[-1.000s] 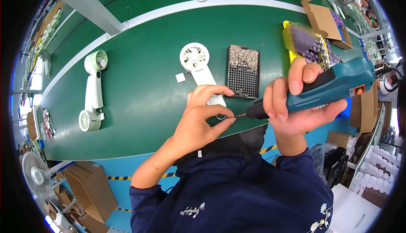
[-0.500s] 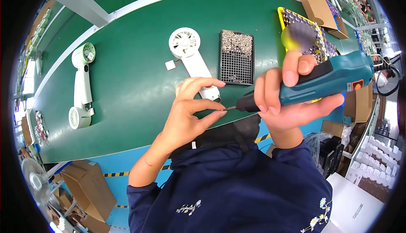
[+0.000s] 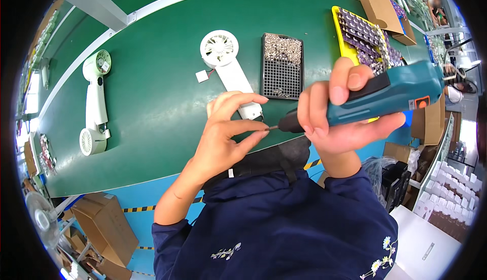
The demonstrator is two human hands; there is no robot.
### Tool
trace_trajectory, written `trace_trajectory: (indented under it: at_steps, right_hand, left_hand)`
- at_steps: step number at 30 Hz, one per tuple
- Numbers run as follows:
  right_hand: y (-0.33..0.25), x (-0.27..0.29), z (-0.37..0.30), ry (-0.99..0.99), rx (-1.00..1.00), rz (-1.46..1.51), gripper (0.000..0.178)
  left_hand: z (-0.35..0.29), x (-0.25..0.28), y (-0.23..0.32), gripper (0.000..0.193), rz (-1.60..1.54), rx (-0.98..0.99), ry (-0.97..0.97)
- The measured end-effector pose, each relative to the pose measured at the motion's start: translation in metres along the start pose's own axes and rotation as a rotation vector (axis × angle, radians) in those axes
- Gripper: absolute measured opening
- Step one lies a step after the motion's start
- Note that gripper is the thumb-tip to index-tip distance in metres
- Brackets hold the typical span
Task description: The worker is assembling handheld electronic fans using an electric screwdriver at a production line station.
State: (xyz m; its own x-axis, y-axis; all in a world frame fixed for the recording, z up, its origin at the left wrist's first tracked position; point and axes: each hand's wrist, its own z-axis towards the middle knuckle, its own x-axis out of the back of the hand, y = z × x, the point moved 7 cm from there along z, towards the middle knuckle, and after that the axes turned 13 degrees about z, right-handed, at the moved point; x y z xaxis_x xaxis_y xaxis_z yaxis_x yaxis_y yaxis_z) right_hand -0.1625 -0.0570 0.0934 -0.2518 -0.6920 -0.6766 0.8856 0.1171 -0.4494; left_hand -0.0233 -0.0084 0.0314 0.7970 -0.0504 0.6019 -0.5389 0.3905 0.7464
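Note:
My right hand (image 3: 339,120) is wrapped round a teal electric screwdriver (image 3: 406,92), held nearly level above the table's front edge with its bit pointing left. My left hand (image 3: 223,135) pinches thumb and forefinger together at the tip of the bit; whatever sits between them is too small to make out. Just beyond the left fingers lies a white handheld fan (image 3: 236,80), its round grille away from me and its handle end near my hand. A small white square piece (image 3: 202,76) hangs from it on thin wires. A black screw tray (image 3: 282,77) holds many small silvery screws.
Another pale handheld fan (image 3: 95,102) lies at the left of the green table (image 3: 157,92). A yellow tray (image 3: 336,39) of dark small parts and an open cardboard box (image 3: 378,8) stand at the back right. A large carton (image 3: 104,224) is on the floor at left.
My right hand and the screwdriver have shifted slightly left, towards my pinched left fingers. The whole view has moved a little; the fan and trays lie as before.

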Motion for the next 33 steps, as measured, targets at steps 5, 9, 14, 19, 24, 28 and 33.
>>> trace_trajectory:
  at_steps: [5,9,14,19,24,28,33]
  right_hand:
    - [-0.011,0.007,-0.006,0.105,0.127,-0.015,0.079]
    - [-0.002,0.005,-0.004,0.116,0.033,-0.031,0.066]
    - [0.006,-0.002,0.0,-0.033,0.037,0.062,0.076]
    - [0.002,-0.014,-0.015,0.023,0.227,-0.327,0.075]
    - [0.016,-0.009,-0.014,0.042,0.231,-0.455,0.075]
    - [0.026,-0.004,-0.01,-0.006,0.124,-0.455,0.071]
    - [0.039,-0.011,-0.015,0.078,-0.006,-0.46,0.053]
  left_hand:
    - [-0.002,0.001,-0.008,0.013,-0.033,0.067,0.023]
    - [-0.001,-0.001,-0.003,0.014,-0.005,0.039,0.003]
    - [-0.003,-0.004,-0.003,0.016,-0.007,-0.007,0.014]
    - [-0.001,-0.005,-0.01,0.026,0.144,0.008,0.081]
    - [-0.005,-0.009,-0.018,0.026,0.201,0.023,0.087]
    - [-0.006,-0.011,-0.021,0.025,0.19,0.002,0.101]
    - [-0.005,-0.011,-0.027,0.031,0.153,0.032,0.15]
